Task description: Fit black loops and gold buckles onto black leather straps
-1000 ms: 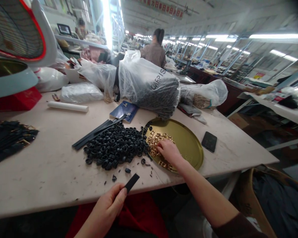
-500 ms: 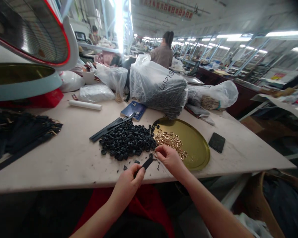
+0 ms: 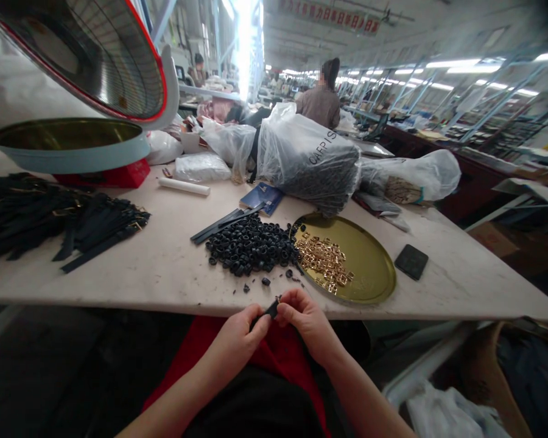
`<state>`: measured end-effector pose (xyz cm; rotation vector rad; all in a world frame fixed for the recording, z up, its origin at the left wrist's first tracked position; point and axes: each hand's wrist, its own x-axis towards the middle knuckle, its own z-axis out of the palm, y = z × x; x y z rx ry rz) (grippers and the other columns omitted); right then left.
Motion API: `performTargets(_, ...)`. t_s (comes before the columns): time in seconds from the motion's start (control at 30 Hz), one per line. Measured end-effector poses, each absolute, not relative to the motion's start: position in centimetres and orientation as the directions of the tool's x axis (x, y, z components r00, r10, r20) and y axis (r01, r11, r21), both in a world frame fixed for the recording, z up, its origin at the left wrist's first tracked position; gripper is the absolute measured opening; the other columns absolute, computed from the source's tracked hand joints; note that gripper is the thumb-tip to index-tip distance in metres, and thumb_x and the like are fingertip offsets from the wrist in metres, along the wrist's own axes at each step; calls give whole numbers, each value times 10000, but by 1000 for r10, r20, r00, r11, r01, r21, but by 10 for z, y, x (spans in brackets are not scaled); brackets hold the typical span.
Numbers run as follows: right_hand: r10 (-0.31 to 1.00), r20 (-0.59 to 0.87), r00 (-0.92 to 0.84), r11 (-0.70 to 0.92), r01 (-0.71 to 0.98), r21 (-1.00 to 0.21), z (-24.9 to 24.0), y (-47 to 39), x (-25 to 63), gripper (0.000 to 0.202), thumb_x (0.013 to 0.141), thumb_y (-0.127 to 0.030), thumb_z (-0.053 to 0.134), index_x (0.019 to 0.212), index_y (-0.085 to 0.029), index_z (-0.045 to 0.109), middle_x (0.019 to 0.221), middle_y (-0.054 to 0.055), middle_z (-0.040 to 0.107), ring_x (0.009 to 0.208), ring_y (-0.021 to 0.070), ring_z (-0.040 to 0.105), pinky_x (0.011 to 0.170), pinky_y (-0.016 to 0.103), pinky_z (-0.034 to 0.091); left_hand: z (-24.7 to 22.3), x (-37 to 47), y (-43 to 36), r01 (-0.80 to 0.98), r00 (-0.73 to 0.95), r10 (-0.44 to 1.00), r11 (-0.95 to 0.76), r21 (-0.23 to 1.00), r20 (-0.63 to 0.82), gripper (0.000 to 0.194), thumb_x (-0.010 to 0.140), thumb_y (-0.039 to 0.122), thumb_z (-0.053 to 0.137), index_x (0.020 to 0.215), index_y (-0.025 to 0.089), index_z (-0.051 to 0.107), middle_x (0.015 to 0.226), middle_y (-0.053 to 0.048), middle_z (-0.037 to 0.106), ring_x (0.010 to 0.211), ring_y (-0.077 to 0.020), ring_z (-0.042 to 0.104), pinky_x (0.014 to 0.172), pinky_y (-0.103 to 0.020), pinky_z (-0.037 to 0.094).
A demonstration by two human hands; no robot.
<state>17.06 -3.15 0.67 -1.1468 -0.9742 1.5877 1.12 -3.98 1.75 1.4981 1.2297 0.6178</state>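
Just past the table's front edge, my left hand (image 3: 246, 328) is closed on a black strap (image 3: 272, 309). My right hand (image 3: 301, 313) pinches at the strap's upper end, where a small gold buckle (image 3: 278, 299) partly shows between the fingers. Beyond the hands lies a heap of small black loops (image 3: 251, 246), with black strips (image 3: 223, 224) at its back left. Gold buckles (image 3: 324, 258) are piled on the left part of a round gold tray (image 3: 369, 267).
A dark phone (image 3: 411, 261) lies right of the tray. Bundled black straps (image 3: 105, 228) rest at the left, near a scale pan (image 3: 73, 155). Plastic bags (image 3: 308, 158) and a white roll (image 3: 184, 186) stand farther back. A person (image 3: 322, 100) is in the background.
Both hands have drawn back toward my body and now meet at the strap's end. The right hand has brought the gold buckle to the strap. The view has shifted left.
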Motion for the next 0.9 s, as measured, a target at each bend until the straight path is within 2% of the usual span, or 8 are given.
performTargets(0.1,966,-239,-94,-257,-307,-916,9,-39,165,289,618,-307,720,809,-201,530,623,-64,568,527,79,510,541,206,408,22,12,-44,301,378,892,137,944,-250,237,806,380,443,816,158,526,582,59,451,531,-106,403,511,-206,322)
performTargets(0.23,942,-313,-120,-335,-346,-876,7,-49,153,234,618,-320,719,704,-171,560,634,-37,584,551,94,519,561,225,426,20,12,-45,236,357,900,173,956,-251,227,787,386,490,763,160,482,573,60,458,520,-95,404,506,-203,330)
performTargets(0.37,929,-352,-115,-370,-345,-862,-1,-53,146,249,678,-387,667,716,-164,563,604,-35,568,519,87,500,544,224,420,13,14,-45,112,351,875,314,943,-333,254,786,417,478,751,167,452,526,81,418,438,-62,333,416,-177,264)
performTargets(0.47,947,-308,-94,-322,-227,-919,-8,-52,147,258,747,-422,589,733,-169,539,618,-29,554,536,97,497,538,225,413,10,13,-43,82,359,827,434,897,-433,288,767,450,486,758,165,446,541,71,466,375,-39,300,360,-168,211)
performTargets(0.6,991,-133,-6,-132,83,-988,-13,-47,151,259,786,-419,538,707,-172,531,640,-15,537,591,117,483,551,226,394,11,11,-36,33,365,803,494,869,-470,292,719,424,567,693,165,432,541,84,449,368,-19,310,369,-155,225)
performTargets(0.77,964,-251,-87,-249,31,-968,-17,-37,151,256,834,-408,450,730,-178,492,632,-17,521,575,120,486,545,238,394,11,9,-27,-14,385,769,558,830,-511,294,677,395,621,661,155,453,589,65,493,407,-24,371,390,-152,263)
performTargets(0.83,974,-219,-52,-213,95,-972,-18,-34,150,246,844,-393,429,725,-183,481,626,-18,511,573,121,477,534,239,379,10,11,-24,-21,363,767,575,818,-530,291,671,392,626,651,154,459,577,65,493,413,-29,386,400,-154,275)
performTargets(0.9,993,-121,3,-118,235,-965,-18,-31,150,230,845,-373,423,707,-195,470,606,-22,497,557,121,460,524,241,359,9,12,-23,-37,348,767,585,810,-538,286,669,385,627,638,154,461,561,65,489,417,-34,397,410,-156,285)
